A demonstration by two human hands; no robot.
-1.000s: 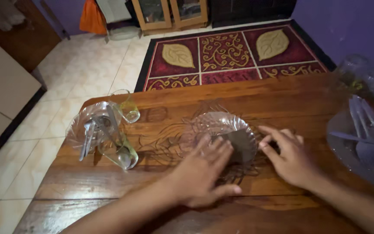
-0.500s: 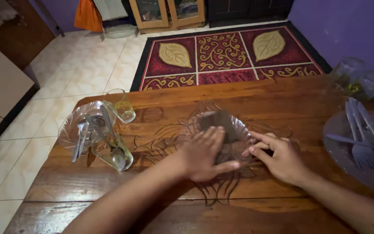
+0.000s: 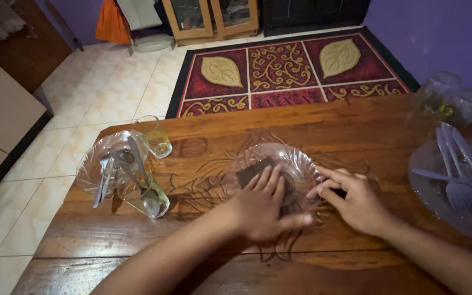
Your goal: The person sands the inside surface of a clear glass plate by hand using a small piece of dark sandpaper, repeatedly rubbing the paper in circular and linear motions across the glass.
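Note:
A clear ribbed glass plate (image 3: pixel 296 158) lies in the middle of the wooden table (image 3: pixel 323 117). My left hand (image 3: pixel 263 206) lies flat inside it, fingers pressing a dark flat cloth or pad (image 3: pixel 251 170) against the glass. My right hand (image 3: pixel 353 201) rests at the plate's right rim, fingertips touching the edge.
At the left stands another clear plate (image 3: pixel 96 164) with cutlery, a glass (image 3: pixel 146 194) holding a spoon, and a second glass (image 3: pixel 157 136) behind. A plate (image 3: pixel 430 164) with forks and a spoon sits at the right, upturned glasses (image 3: pixel 454 101) behind it. A patterned rug (image 3: pixel 285 68) covers the floor beyond.
My left hand has slid the dark pad across the plate, from its right side a second ago to its left side now. My right hand stayed at the rim.

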